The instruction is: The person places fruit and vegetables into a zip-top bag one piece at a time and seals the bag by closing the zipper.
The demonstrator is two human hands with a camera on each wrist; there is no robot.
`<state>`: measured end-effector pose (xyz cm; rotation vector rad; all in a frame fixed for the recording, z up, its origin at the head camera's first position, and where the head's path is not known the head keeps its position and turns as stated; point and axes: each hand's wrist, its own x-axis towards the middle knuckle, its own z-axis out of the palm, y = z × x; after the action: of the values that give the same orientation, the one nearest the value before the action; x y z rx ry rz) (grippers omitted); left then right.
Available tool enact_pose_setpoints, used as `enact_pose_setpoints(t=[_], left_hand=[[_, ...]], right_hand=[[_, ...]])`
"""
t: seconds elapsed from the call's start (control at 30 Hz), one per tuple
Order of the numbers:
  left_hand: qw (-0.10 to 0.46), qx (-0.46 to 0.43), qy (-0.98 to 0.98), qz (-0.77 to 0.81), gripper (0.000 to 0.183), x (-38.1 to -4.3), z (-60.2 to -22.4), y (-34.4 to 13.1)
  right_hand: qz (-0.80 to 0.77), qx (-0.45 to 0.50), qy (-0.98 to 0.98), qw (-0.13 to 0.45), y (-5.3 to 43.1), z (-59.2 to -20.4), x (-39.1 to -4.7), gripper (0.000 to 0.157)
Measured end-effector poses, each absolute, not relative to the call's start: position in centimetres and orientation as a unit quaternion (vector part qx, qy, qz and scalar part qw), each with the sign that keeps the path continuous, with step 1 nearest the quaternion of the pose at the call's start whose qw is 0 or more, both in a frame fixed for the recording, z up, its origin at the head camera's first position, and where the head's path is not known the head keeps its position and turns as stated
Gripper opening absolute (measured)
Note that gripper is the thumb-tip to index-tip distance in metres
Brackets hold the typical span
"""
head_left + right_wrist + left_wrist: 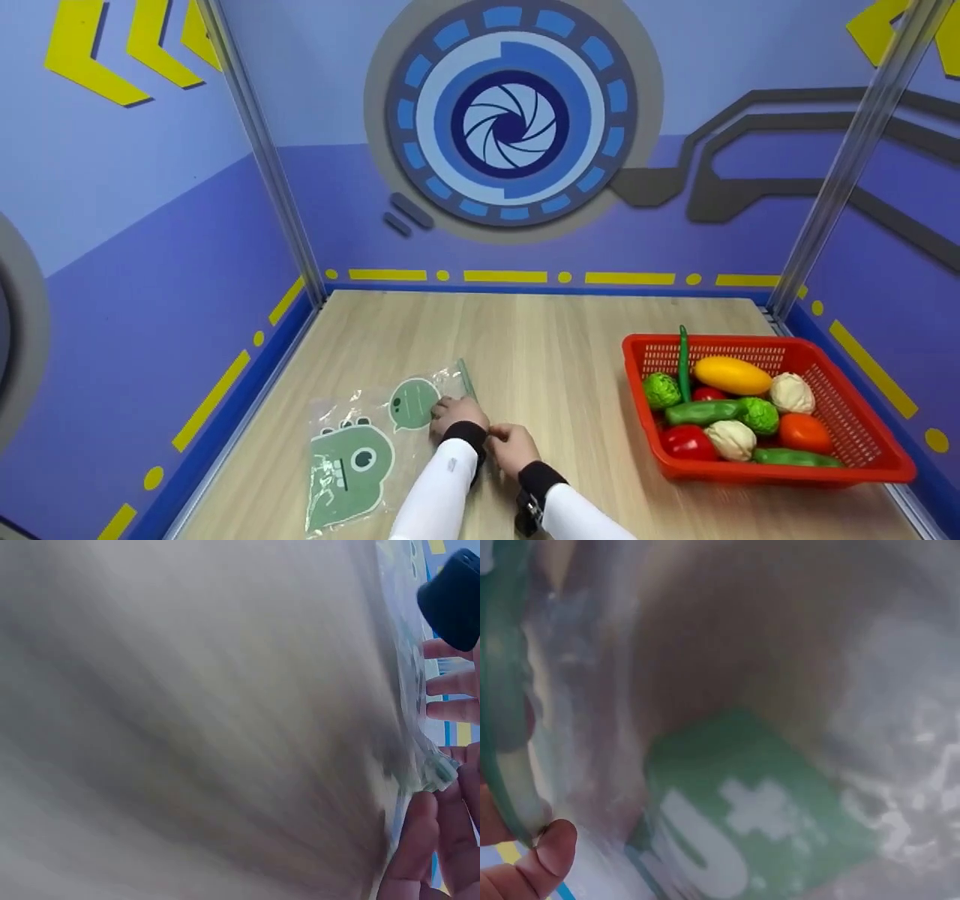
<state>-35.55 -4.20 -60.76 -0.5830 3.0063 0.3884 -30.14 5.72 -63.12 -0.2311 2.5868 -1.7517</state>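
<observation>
Blue-and-purple panels rise on three sides, to the left, to the right and beyond the red basket; metal posts run up their corners. The wooden tabletop spreads under the basket and to its left. Inside the basket lie a yellow oblong piece, a green cucumber-like piece, an orange-red tomato, a red tomato, two white bulbs, two leafy green heads and a thin green pepper leaning up against the far rim.

The clear plastic bag, printed with a green monster, lies well to the left of the basket. The left white sleeve crosses over part of its basket-side half, and the left hand covers some of the edge. That hand pinches the bag by its green strip, the edge facing the basket. The right hand, nearer the basket, pinches a crumpled bit of the same edge between thumb and finger, just beside the left hand. A black device sits at the right wrist.
</observation>
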Motion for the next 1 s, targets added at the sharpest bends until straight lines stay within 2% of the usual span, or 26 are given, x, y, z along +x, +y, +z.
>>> enact_pose_setpoints(t=[0.17, 0.27, 0.4, 0.6, 0.7, 0.77, 0.93, 1.0], left_hand=[[0.035, -0.148, 0.975, 0.162, 0.026, -34.7, -59.5, -3.7], [0.044, -0.113, 0.977, 0.175, 0.029, -34.3, -58.6, -3.4], [0.032, -0.075, 0.978, 0.191, 0.033, -34.1, -57.3, -3.3], [0.015, -0.047, 0.976, 0.213, 0.022, -34.1, -55.5, -3.8], [0.027, -0.024, 0.975, 0.217, 0.015, -33.7, -54.7, -4.0], [0.032, -0.016, 0.976, 0.217, 0.017, -33.4, -54.4, -4.0], [0.005, -0.023, 0.979, 0.2, 0.051, -32.4, -54.2, -4.0], [-0.009, -0.026, 0.981, 0.194, 0.057, -32.1, -54.3, -4.0]], right_hand=[[-0.565, -0.03, 0.823, -0.042, 5.8, -63.0, -30.2, 0.014], [-0.58, -0.004, 0.813, -0.052, 5.9, -62.8, -30.2, 0.027], [-0.601, 0.017, 0.799, -0.024, 6.1, -62.1, -30.6, 0.049], [-0.622, 0.017, 0.783, 0.009, 6.7, -61.3, -31.3, 0.053], [-0.622, 0.007, 0.782, 0.033, 7.1, -60.9, -31.5, 0.047], [-0.615, -0.002, 0.787, 0.05, 7.3, -60.6, -31.7, 0.041], [-0.594, -0.021, 0.802, 0.059, 7.7, -60.3, -31.9, 0.024], [-0.59, -0.025, 0.805, 0.063, 7.7, -60.2, -31.9, 0.018]])
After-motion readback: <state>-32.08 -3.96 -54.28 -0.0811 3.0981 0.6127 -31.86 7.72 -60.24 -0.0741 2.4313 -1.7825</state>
